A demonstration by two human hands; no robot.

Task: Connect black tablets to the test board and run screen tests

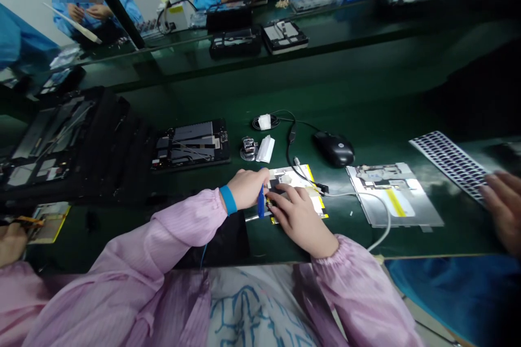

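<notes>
Head view shows a green workbench (350,103) carrying an opened tablet (189,146) left of centre. Near the front edge, the left hand (247,188) pinches a blue pry tool (261,201), while the right hand (300,219) presses spread fingers (291,193) onto a yellow-edged panel (313,190) lying between the hands' wrists and the black computer mouse (334,149).

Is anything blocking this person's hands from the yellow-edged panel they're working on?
Nothing visible does. The left hand holds a blue tool right at the edge of the yellow-edged panel, and the right hand already lies over it.
</notes>
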